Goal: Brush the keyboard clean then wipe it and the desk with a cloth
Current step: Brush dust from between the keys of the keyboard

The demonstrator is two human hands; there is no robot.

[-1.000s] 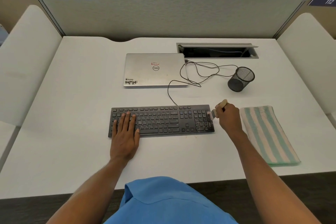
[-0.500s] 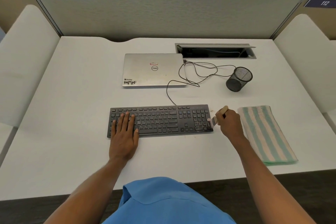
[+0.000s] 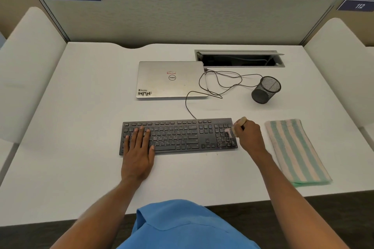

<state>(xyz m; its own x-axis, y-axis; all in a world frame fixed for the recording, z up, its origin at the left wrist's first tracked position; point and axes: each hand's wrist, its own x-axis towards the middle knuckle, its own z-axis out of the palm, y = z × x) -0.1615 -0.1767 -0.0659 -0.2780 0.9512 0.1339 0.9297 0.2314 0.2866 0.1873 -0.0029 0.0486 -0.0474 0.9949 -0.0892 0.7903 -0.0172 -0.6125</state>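
Note:
A black keyboard (image 3: 182, 135) lies across the middle of the white desk (image 3: 81, 168). My left hand (image 3: 139, 153) rests flat on its left keys, fingers straight. My right hand (image 3: 250, 137) grips a small brush (image 3: 235, 126) with a pale wooden handle at the keyboard's right end; its bristles, blurred, touch the number pad. A folded cloth (image 3: 295, 151) with green and cream stripes lies on the desk just right of my right hand.
A shut silver laptop (image 3: 172, 80) sits behind the keyboard, with a black cable (image 3: 220, 85) looping beside it. A black mesh cup (image 3: 266, 90) lies tipped at the right. An open cable hatch (image 3: 239, 58) is at the back. Partition walls enclose the desk.
The brush has swept back and forth over the keyboard's right end and now sits on the number pad. My left hand has stayed put.

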